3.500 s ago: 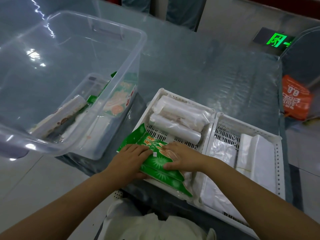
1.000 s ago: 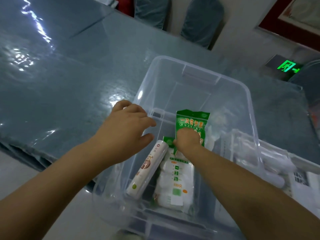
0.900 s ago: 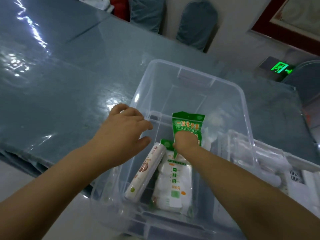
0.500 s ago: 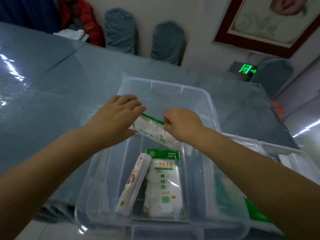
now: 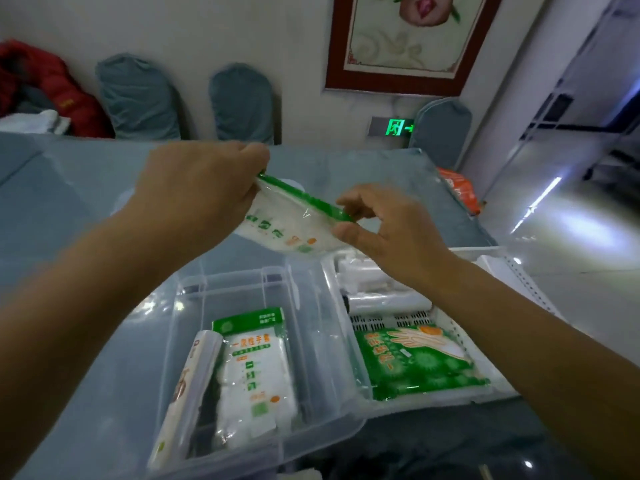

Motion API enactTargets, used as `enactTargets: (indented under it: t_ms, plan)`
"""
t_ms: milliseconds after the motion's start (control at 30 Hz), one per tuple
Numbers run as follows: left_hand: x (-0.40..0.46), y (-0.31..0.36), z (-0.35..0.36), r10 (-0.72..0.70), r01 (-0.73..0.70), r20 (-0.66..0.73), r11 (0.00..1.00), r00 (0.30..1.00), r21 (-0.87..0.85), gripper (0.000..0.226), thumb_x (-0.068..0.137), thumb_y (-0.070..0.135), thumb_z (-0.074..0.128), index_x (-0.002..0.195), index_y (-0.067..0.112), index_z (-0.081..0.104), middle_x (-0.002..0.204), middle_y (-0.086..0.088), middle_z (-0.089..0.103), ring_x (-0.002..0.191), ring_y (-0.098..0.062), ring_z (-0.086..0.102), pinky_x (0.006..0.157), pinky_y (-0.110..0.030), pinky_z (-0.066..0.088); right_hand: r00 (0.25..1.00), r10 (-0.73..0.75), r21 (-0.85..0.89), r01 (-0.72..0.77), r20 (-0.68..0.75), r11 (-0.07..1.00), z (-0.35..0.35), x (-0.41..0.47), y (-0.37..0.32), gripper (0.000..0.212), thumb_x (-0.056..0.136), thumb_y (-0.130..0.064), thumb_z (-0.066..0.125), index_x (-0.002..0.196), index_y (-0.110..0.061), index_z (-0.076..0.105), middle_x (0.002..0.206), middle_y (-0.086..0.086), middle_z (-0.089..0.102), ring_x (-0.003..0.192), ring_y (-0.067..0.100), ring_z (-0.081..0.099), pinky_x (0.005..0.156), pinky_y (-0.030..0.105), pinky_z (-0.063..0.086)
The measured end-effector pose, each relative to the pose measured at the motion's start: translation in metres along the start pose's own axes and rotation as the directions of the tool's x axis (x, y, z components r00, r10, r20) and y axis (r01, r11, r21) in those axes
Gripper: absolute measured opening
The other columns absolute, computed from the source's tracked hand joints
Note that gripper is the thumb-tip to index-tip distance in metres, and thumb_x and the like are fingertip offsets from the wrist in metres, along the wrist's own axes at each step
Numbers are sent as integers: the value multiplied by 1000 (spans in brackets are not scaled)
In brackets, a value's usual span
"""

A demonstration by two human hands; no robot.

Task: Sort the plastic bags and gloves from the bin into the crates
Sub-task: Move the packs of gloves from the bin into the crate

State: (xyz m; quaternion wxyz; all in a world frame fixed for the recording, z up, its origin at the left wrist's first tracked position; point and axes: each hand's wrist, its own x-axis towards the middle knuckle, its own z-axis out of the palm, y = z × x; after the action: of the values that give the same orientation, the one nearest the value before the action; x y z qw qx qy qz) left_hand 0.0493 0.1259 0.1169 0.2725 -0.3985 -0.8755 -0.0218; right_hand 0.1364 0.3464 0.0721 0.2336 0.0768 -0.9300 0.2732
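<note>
A green-topped pack of disposable gloves (image 5: 289,225) hangs in the air above the clear plastic bin (image 5: 322,431). My left hand (image 5: 197,192) grips its left end and my right hand (image 5: 384,233) pinches its right end. Down in the bin lie another glove pack (image 5: 256,375) and a roll of plastic bags (image 5: 183,393) side by side. To the right, the white crate (image 5: 460,398) holds a green glove pack (image 5: 419,365) in front and clear bag rolls (image 5: 377,289) behind.
The bin and crate sit on a grey-blue covered table (image 5: 69,188). A second white crate (image 5: 519,271) stands further right, mostly hidden by my right arm. Padded chairs (image 5: 138,98) line the wall beyond the table.
Both hands have lifted the glove pack higher, up out of the bin, and carried it a little to the right. The view has tilted so the right crate shows.
</note>
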Motion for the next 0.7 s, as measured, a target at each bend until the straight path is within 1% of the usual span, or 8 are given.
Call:
enactTargets:
  t_ms: [100,167,267,333,400,467,600,700]
  plan:
    - [23,34,-11,20,-18,-37,998,999,64,14,85,28,47,87,16,54,73,-6,63,53,-27,54,48,-35,48,999,15,53,-17,32,998,-16,-18,30,52,72,-56,64,113,-24,58,100,-8,65,86,9,61,78,40,54]
    - [40,58,-15,43,-38,-69,996,997,76,18,85,28,44,90,15,55,73,-8,63,56,-29,55,49,-35,47,999,33,58,-35,38,998,-28,-25,51,55,70,-53,68,116,-28,54,102,-11,63,87,9,61,79,37,54]
    - [67,98,-16,82,-76,-87,994,993,74,16,85,31,46,87,17,53,70,-6,61,50,-23,49,43,-24,33,996,92,71,-93,22,993,-46,-32,83,49,71,-50,69,113,-35,49,93,-14,59,80,9,58,69,23,49]
    - [82,126,-9,99,-94,-61,992,993,79,13,84,31,54,85,18,52,68,-3,59,49,-19,45,42,-19,22,996,84,64,-85,14,994,-58,-39,108,37,77,-43,68,108,-28,53,84,-12,56,71,11,55,60,19,41]
    - [90,154,6,98,-98,9,991,995,91,14,84,31,59,87,20,51,68,1,53,51,-16,43,43,-20,21,997,66,25,-66,27,997,-69,-48,134,28,82,-32,67,105,-19,58,80,-10,55,67,13,52,56,22,36]
    - [92,179,28,99,-115,145,987,985,110,18,83,30,61,93,24,47,74,4,56,56,-16,47,45,-24,26,993,85,-25,-83,86,996,-77,-61,163,24,82,-25,68,103,-16,62,81,-5,60,69,16,56,61,25,37]
    - [77,227,70,130,-195,462,976,878,96,32,78,12,62,103,23,46,85,1,63,71,-23,62,52,-29,34,958,106,-92,-85,267,992,-78,-96,215,18,80,-26,70,96,-20,68,85,-1,70,74,19,61,65,29,45]
    - [60,258,98,66,-125,551,990,832,71,35,76,11,61,108,20,50,86,-1,65,74,-25,63,51,-30,32,921,118,-78,-96,371,992,-65,-121,242,15,79,-29,71,93,-23,70,81,-1,71,73,18,62,66,29,47]
